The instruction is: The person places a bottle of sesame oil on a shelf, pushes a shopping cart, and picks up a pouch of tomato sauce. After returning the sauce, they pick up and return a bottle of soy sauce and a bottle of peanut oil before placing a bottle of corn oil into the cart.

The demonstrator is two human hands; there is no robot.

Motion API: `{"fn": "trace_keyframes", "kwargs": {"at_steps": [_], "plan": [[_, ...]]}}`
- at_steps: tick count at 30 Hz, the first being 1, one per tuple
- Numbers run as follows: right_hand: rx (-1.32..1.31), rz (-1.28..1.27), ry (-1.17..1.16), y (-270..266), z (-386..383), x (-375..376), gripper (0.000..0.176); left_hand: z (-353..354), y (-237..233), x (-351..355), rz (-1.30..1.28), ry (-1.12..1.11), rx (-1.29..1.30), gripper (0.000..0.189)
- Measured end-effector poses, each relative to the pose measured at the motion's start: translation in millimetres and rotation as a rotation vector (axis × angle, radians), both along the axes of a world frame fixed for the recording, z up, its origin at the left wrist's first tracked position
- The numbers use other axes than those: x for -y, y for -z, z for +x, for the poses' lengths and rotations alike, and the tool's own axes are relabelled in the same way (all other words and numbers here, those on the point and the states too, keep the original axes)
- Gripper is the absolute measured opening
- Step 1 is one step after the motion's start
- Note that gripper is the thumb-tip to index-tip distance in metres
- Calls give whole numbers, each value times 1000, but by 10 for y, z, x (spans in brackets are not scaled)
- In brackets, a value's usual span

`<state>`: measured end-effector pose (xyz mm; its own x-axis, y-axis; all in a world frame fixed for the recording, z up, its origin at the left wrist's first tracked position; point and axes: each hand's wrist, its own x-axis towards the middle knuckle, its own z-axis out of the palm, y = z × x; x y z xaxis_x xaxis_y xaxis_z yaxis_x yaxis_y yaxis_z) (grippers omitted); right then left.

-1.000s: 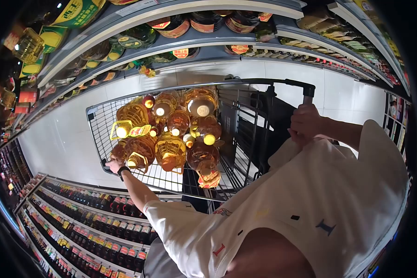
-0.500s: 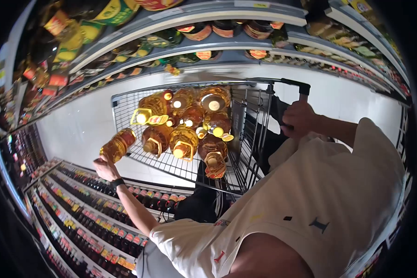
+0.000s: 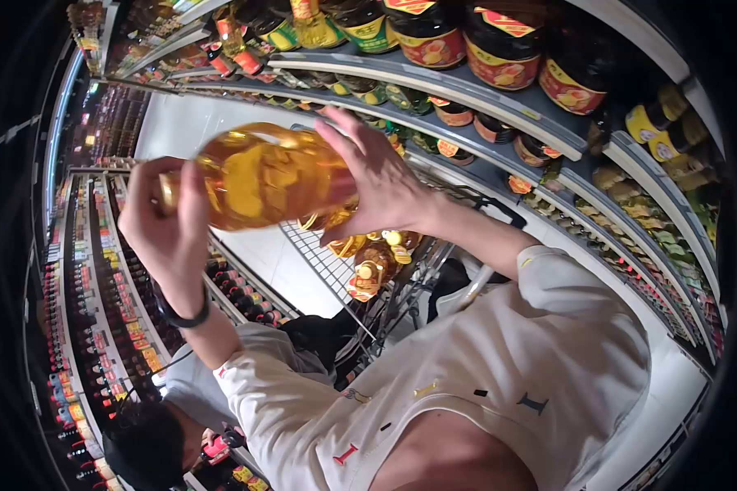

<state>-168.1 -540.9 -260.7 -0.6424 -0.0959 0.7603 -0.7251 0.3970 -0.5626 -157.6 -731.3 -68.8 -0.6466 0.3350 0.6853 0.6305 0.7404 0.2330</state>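
A large bottle of golden oil (image 3: 262, 176) lies sideways between my hands, close to the camera. My left hand (image 3: 168, 233), with a black band on the wrist, is wrapped round its neck end. Against the broad end rests my right hand (image 3: 385, 180), its fingers above and the thumb below, gripping that end. Behind and below the bottle stands a wire shopping cart (image 3: 323, 266), partly hidden by the bottle and my right arm. Several oil bottles (image 3: 374, 266) stand inside it.
Shelves of large dark jars (image 3: 499, 61) and oil bottles run along the top and right. Long shelves of small bottles (image 3: 98, 303) line the left. Another person (image 3: 151, 442) is at the lower left, near a red-labelled bottle (image 3: 219, 446).
My right hand has left the cart handle and now holds the bottle's broad end. The bottle has come up closer to the camera in my left hand. The view has turned.
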Motion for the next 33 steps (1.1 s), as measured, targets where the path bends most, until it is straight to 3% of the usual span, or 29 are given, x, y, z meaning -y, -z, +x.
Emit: {"fn": "trace_keyframes", "kwargs": {"at_steps": [5,7,8,10,11,12,13,14,15,16,17,18,20,21,24,25,27,28,30,31,33], "plan": [[104,-219,-112,334,532,-650,103,394,253,-833,-17,220,150,23],[389,-450,-484,430,665,-891,105,343,245,-1049,-135,365,223,32],[384,-437,-445,400,754,-988,105,259,293,-1148,26,570,321,42],[414,-741,-651,345,955,-1106,110,-38,569,-1268,412,809,414,53],[401,-734,-617,379,1014,-1202,110,-165,761,-1333,630,888,456,59],[303,-734,-573,462,1049,-1287,111,-261,994,-1312,653,920,511,66],[206,-735,-529,507,1102,-1358,113,-319,1268,-1313,720,965,625,60],[244,-798,-568,478,1203,-1411,113,-189,1504,-1418,752,954,687,59],[234,-795,-540,510,1258,-1501,113,-62,1707,-1519,784,801,819,49],[313,-843,-541,575,1285,-1609,114,62,1861,-1563,754,863,883,44],[396,-892,-544,638,1314,-1684,115,303,1872,-1696,718,974,924,61],[395,-891,-525,682,1356,-1726,115,514,1849,-1804,681,1047,955,64],[353,-1023,-742,717,1427,-1825,115,716,1993,-1892,571,1052,848,71],[346,-1005,-724,708,1459,-1841,115,755,2072,-1925,565,1039,807,75],[741,-1561,-369,544,1495,-1832,113,860,1850,-1968,424,868,366,81],[716,-1523,-363,458,1541,-1851,113,904,1899,-1902,455,788,248,86],[74,-801,-181,300,1640,-1795,111,1034,1630,-1863,293,979,216,102],[57,-784,-188,206,1655,-1692,111,1054,1619,-1924,297,983,191,102],[-171,-706,277,-37,1669,-1501,107,1068,1620,-2081,190,794,-37,126],[-188,-694,266,-149,1693,-1467,107,981,1548,-2110,197,792,-59,126],[-87,-614,364,-314,1727,-1418,109,783,1391,-2165,277,1022,164,146]]}}
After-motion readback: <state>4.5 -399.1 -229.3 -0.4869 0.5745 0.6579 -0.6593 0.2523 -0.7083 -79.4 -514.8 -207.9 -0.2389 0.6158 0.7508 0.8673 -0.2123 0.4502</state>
